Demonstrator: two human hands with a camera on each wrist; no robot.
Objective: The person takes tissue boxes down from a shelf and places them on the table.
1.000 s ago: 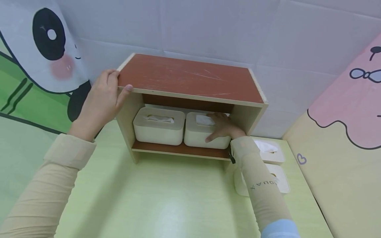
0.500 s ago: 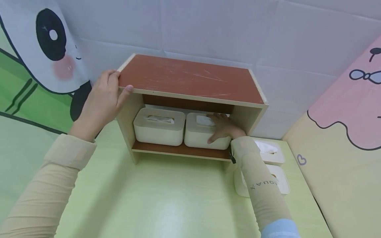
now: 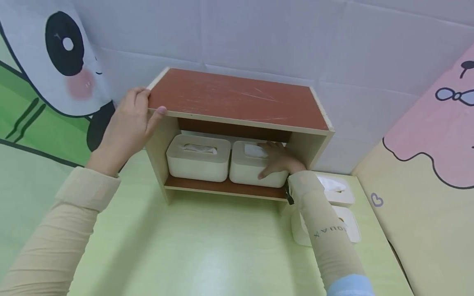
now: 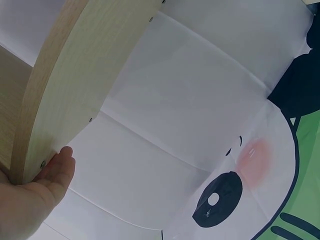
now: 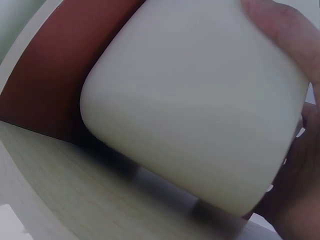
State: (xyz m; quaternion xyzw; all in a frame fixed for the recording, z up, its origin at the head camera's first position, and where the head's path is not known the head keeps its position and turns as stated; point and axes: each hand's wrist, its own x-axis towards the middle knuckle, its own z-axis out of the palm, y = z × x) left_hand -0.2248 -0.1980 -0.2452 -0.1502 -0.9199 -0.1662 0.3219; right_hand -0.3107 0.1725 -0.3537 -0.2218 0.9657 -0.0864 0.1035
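Observation:
My left hand (image 3: 127, 125) grips the near left top corner of a small wooden shelf (image 3: 237, 98) with a reddish-brown top. Its thumb lies on the front edge; in the left wrist view the fingers bend round the pale side panel (image 4: 75, 90). Inside the shelf stand two cream tissue boxes side by side. My right hand (image 3: 279, 158) holds the right tissue box (image 3: 244, 172), thumb on its front and fingers over the top. The left tissue box (image 3: 198, 166) stands untouched. In the right wrist view the held box (image 5: 185, 100) looks slightly raised off the lower board.
Two more tissue boxes, a rear one (image 3: 346, 193) and a nearer one (image 3: 352, 224), stand right of the shelf, partly behind my right sleeve. A light green tabletop (image 3: 211, 246) lies in front. A pale wall sheet (image 3: 259, 37) hangs behind, with cartoon panels at both sides.
The right tissue box has come very slightly toward the shelf's front. My right thumb has shifted a little to the right across its front. The left hand keeps its place on the corner.

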